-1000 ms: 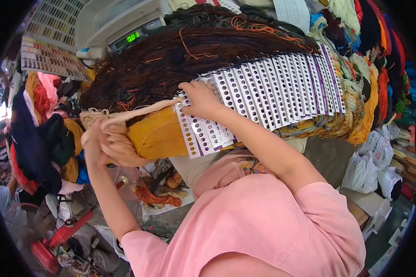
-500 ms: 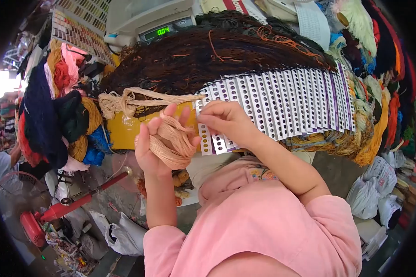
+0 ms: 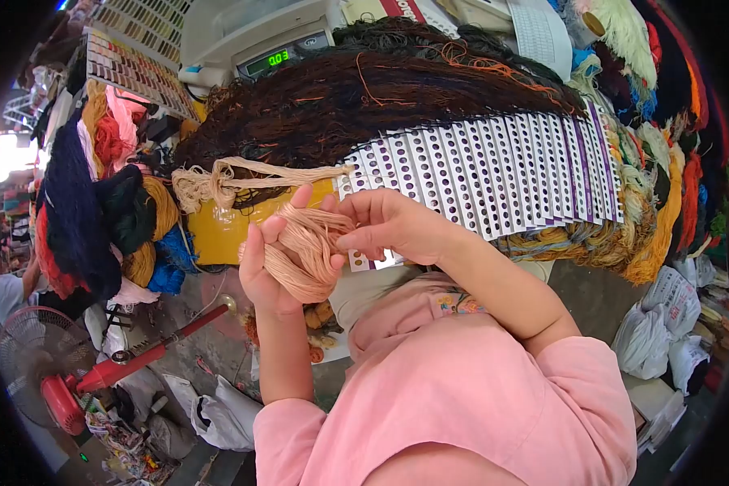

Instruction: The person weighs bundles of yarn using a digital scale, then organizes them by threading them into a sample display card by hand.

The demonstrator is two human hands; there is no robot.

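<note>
A peach skein of thread (image 3: 304,263) lies looped in my left hand (image 3: 266,283), whose fingers curl up around it from below and behind. My right hand (image 3: 401,227) meets the skein's right side, thumb and fingertips closed on its strands. Just beyond both hands, a long cream hank of thread (image 3: 287,172) stretches over the yellow surface (image 3: 219,231) to the end of the white hole-punched cards (image 3: 478,174). These cards lie overlapping in a row, partly behind my right hand.
Dark brown yarn (image 3: 300,105) heaps behind the cards. A scale (image 3: 267,61) with a green display stands at the back. Coloured hanks (image 3: 77,211) hang at the left, above a red fan (image 3: 61,401). White bags (image 3: 656,316) sit on the right.
My right hand has moved left and slightly down from the cards' edge onto the peach skein. The skein looks fuller and more gathered in my left hand. The scale reading went from 0.04 to 0.03.
</note>
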